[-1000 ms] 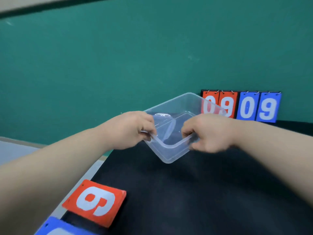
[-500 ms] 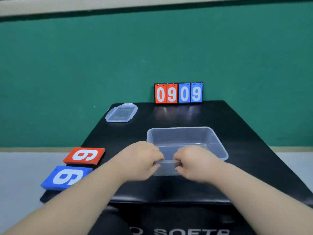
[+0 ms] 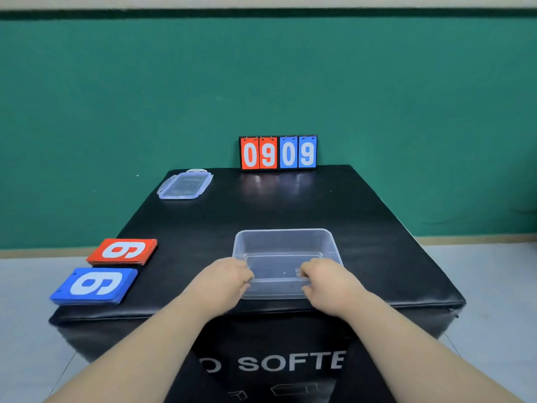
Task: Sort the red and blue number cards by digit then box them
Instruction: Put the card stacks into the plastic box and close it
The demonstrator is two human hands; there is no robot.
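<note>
Both hands are on the clear box (image 3: 283,242) here, low in the middle of the frame. The left hand (image 3: 225,279) and the right hand (image 3: 325,282) each curl over its near rim, one at each near corner, fingers hooked inside the wall. A two-handed grip like that fits squaring the box up at the front edge of the black table (image 3: 290,205), within easy reach. Whether the thumbs pinch from outside is hard to make out, as the knuckles hide them.

The box looks empty, open side up, ready to take cards. Its lid (image 3: 186,186) lies well apart in the upper left of the tabletop, out of the way of loading.

At the left edge of the frame, two piles wait: the red stack (image 3: 123,251) above, the blue stack (image 3: 96,286) just below it, each with a 9 on top. That suggests the sorting is done and boxing comes next.

Against the green wall, upper middle of the frame, the flip scoreboard (image 3: 278,153) stands upright, reading 09 in red and 09 in blue.
</note>
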